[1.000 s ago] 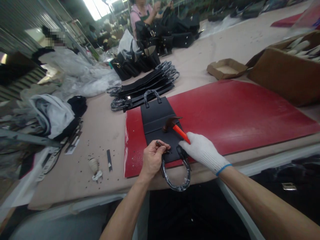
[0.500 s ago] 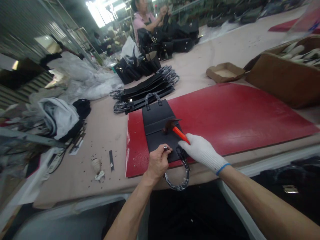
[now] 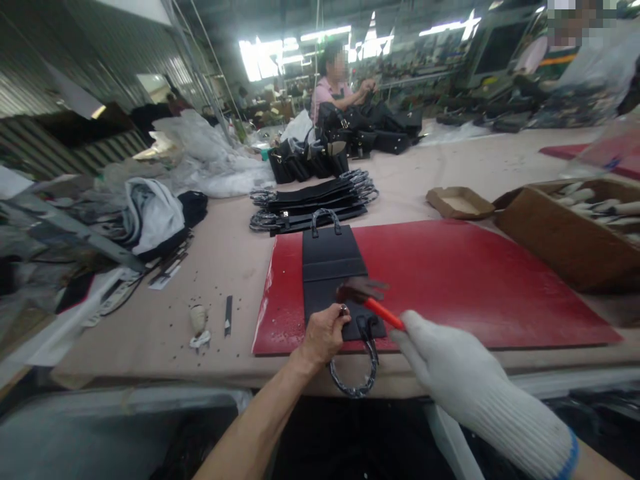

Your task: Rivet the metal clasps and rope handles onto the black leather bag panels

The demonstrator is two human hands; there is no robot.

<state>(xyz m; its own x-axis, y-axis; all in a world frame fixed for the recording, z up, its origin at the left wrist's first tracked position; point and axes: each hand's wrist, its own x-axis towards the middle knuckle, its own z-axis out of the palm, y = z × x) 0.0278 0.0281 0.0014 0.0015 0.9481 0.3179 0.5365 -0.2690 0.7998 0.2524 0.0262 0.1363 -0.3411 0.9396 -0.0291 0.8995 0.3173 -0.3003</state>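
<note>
A flat black bag panel (image 3: pixel 334 252) lies on a red mat (image 3: pixel 450 280), with one plastic-wrapped handle (image 3: pixel 326 217) at its far end. The near handle (image 3: pixel 356 388) hangs over the table's front edge. My left hand (image 3: pixel 325 332), bare, pinches a small metal punch (image 3: pixel 343 310) upright on the near part of the panel. In a white knit glove, my right hand (image 3: pixel 445 357) grips a hammer (image 3: pixel 385 313) by its orange handle. The hammer's dark head is blurred and close above the punch. What lies under the punch tip is hidden.
Several black bag panels (image 3: pixel 320 200) are stacked behind the mat. On the right stand a cardboard box (image 3: pixel 565 240) and a shallow cardboard tray (image 3: pixel 460 202). A thread cone (image 3: pixel 199 320) and a dark strip (image 3: pixel 229 315) lie left. A person (image 3: pixel 333 90) handles black bags across the table.
The camera view has tilted up and levelled. My right hand has come nearer the camera with the hammer, whose head is now near the punch. My left hand still holds the punch on the panel.
</note>
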